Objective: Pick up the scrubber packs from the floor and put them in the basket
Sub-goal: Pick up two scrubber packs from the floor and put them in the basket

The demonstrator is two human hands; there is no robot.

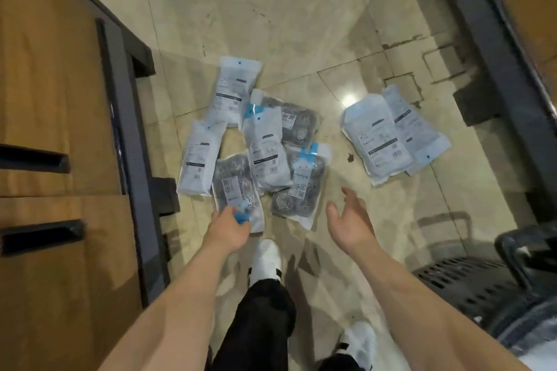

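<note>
Nearest, a white shoe (266,259) stands just behind the left hand (229,230). Left hand: fingers curled, pinching the blue top edge of the closest scrubber pack (236,187), which appears to lie on the floor (301,24). Right hand (351,221): fingers spread, holding nothing. Just ahead of both hands lie further packs (265,147); two packs (388,135) lie ahead and right of the right hand. Behind and right of the right hand sits the basket (479,283).

Recommended: tighten the pinch on the sealed edge before lifting, since the film looks slick. Take a second pack with the free hand.
</note>
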